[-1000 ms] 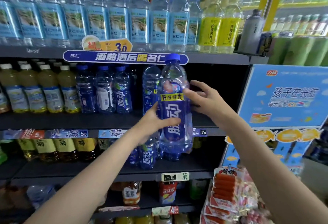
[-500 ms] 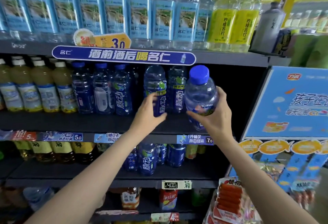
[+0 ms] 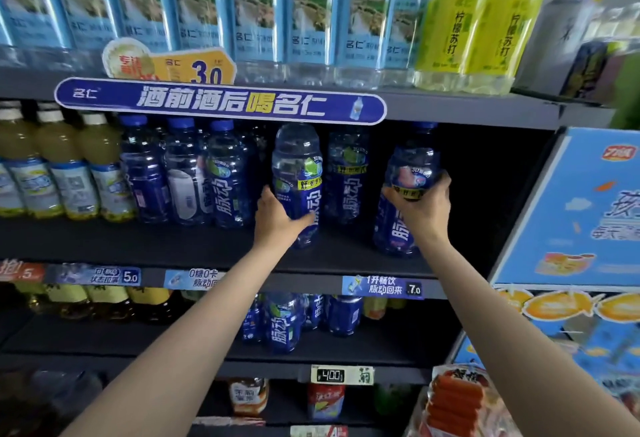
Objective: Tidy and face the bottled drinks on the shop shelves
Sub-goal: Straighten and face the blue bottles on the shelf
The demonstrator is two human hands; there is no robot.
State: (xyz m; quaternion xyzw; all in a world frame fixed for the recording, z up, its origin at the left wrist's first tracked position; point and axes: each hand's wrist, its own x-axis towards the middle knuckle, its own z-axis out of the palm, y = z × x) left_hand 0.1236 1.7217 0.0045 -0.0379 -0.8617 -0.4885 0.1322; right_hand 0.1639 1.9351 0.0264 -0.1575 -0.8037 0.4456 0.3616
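On the middle shelf [image 3: 207, 246] we see our left hand [image 3: 277, 217] wrapped around one upright big blue bottle [image 3: 299, 180] and our right hand [image 3: 424, 206] gripping a second blue bottle [image 3: 401, 229] farther right, a third bottle [image 3: 348, 173] standing between, further back.

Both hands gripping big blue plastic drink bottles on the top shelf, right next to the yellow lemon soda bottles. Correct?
Wrong shelf. The head view shows the left hand and right hand each gripping a big blue plastic drink bottle on the middle shelf. The yellow lemon soda bottles stand one shelf above.
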